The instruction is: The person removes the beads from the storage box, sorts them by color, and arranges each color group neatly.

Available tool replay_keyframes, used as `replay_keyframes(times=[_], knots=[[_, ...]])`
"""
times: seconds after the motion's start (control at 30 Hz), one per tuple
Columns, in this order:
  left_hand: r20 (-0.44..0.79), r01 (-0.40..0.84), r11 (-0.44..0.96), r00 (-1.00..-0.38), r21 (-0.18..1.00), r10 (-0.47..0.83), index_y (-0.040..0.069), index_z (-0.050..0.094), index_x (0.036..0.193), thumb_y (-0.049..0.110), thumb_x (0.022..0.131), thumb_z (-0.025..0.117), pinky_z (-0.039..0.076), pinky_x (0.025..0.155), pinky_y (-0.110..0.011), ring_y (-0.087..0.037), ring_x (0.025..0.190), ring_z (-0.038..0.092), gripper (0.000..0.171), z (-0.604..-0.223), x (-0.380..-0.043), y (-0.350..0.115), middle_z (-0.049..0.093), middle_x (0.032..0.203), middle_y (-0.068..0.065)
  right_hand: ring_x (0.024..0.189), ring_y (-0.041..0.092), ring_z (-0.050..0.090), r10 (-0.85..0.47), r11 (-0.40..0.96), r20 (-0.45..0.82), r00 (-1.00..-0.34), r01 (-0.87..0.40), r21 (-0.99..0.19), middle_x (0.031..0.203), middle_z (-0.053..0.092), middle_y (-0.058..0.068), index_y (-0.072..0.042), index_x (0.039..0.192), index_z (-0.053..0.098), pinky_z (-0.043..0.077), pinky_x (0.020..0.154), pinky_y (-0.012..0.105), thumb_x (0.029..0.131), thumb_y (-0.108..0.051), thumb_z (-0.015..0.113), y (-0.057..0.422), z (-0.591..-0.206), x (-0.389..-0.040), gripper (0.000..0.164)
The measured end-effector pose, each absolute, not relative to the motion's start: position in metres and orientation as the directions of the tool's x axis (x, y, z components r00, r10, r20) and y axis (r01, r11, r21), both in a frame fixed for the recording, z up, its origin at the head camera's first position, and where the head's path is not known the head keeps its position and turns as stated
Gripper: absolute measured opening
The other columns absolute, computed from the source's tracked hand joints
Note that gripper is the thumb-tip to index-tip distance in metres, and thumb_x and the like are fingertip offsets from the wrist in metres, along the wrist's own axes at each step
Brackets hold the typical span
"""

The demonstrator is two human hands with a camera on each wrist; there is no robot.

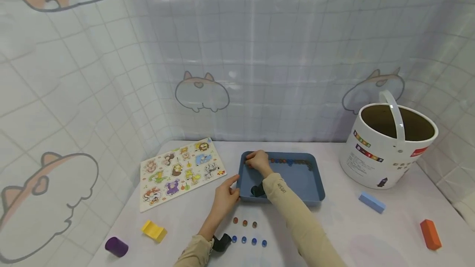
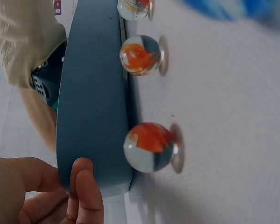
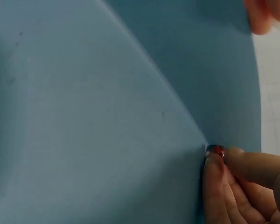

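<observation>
My right hand reaches into the far left corner of a blue tray. In the right wrist view, its thumb and fingers pinch a dark red glass marble low in that corner. My left hand grips the tray's near left corner, with fingertips on the outer wall. Along the tray's back wall runs a row of marbles, some reddish, some blue, some darker. On the table in front lie three orange-swirled marbles and, nearer me, a row of several blue marbles.
An animal puzzle board lies left of the tray. Nearer are a yellow block and a purple cylinder. To the right stand a white bucket, a light blue block and an orange block.
</observation>
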State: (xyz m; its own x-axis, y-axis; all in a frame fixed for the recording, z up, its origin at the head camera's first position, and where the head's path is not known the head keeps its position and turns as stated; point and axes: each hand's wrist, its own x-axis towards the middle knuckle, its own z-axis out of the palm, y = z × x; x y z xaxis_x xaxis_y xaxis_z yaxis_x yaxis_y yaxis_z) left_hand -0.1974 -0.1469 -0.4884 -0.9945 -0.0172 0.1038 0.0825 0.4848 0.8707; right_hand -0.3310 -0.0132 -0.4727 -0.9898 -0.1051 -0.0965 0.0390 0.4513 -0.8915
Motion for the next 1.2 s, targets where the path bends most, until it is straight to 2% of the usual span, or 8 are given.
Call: replay_keyframes(times=[0.17,0.33,0.5,0.63,0.83,0.97,1.2], knots=[[0.123,0.104,0.482,-0.992,0.870,-0.008,-0.001,0.053,0.135,-0.002,0.088,0.056,0.037,0.045,-0.015,-0.005,0.050,0.050,0.048,-0.489,-0.196,-0.143,0.056,0.057,-0.001,0.074,0.022,0.069,-0.108,0.562,-0.055,-0.993,-0.016,-0.827,0.086,0.075,0.013,-0.003,0.095,0.078,0.055,0.065,0.028,0.075,-0.003,0.075,-0.013,-0.473,-0.328,0.020],[0.111,0.097,0.473,-0.994,0.876,-0.002,-0.001,0.053,0.136,-0.002,0.088,0.056,0.037,0.045,-0.015,-0.006,0.051,0.051,0.048,-0.488,-0.196,-0.142,0.056,0.057,-0.001,0.086,0.024,0.067,-0.146,0.613,-0.061,-0.987,-0.042,-0.789,0.096,0.075,0.011,-0.007,0.094,0.079,0.054,0.072,0.030,0.077,-0.011,0.077,-0.008,-0.474,-0.329,0.017],[0.111,0.093,0.486,-0.994,0.869,-0.009,0.001,0.053,0.136,-0.002,0.088,0.057,0.037,0.044,-0.014,-0.007,0.050,0.052,0.048,-0.490,-0.198,-0.142,0.056,0.056,-0.001,0.097,0.025,0.066,-0.201,0.531,-0.119,-0.972,-0.007,-0.847,0.110,0.072,0.012,-0.009,0.103,0.077,0.054,0.083,0.037,0.086,-0.017,0.071,0.004,-0.467,-0.331,0.019],[0.118,0.093,0.494,-0.993,0.865,-0.020,0.001,0.054,0.135,-0.002,0.087,0.057,0.038,0.045,-0.015,-0.007,0.050,0.052,0.048,-0.490,-0.197,-0.143,0.056,0.056,-0.001,0.104,0.028,0.063,-0.241,0.437,-0.138,-0.961,0.019,-0.899,0.114,0.070,0.012,-0.009,0.109,0.074,0.051,0.089,0.041,0.090,-0.019,0.067,0.017,-0.457,-0.330,0.023],[0.118,0.085,0.497,-0.992,0.863,-0.035,0.001,0.054,0.135,-0.002,0.087,0.057,0.038,0.045,-0.014,-0.006,0.050,0.052,0.048,-0.489,-0.196,-0.144,0.055,0.055,0.000,0.107,0.033,0.058,-0.277,0.360,-0.142,-0.950,0.035,-0.932,0.121,0.067,0.010,-0.011,0.118,0.070,0.048,0.089,0.044,0.092,-0.023,0.064,0.035,-0.445,-0.324,0.029],[0.129,0.098,0.493,-0.991,0.865,-0.029,-0.001,0.054,0.134,-0.003,0.087,0.057,0.038,0.045,-0.014,-0.005,0.049,0.051,0.048,-0.490,-0.196,-0.146,0.055,0.054,-0.001,0.108,0.031,0.057,-0.289,0.336,-0.136,-0.948,0.033,-0.941,0.124,0.065,0.008,-0.010,0.123,0.067,0.046,0.088,0.045,0.093,-0.025,0.063,0.047,-0.442,-0.317,0.033],[0.160,0.131,0.512,-0.987,0.849,-0.014,-0.001,0.054,0.134,-0.005,0.086,0.056,0.039,0.045,-0.014,-0.003,0.049,0.050,0.048,-0.494,-0.199,-0.148,0.056,0.059,-0.002,0.113,0.028,0.058,-0.361,0.297,-0.101,-0.927,-0.011,-0.955,0.122,0.067,0.008,-0.008,0.124,0.065,0.044,0.095,0.050,0.093,-0.024,0.063,0.063,-0.440,-0.290,0.035]])
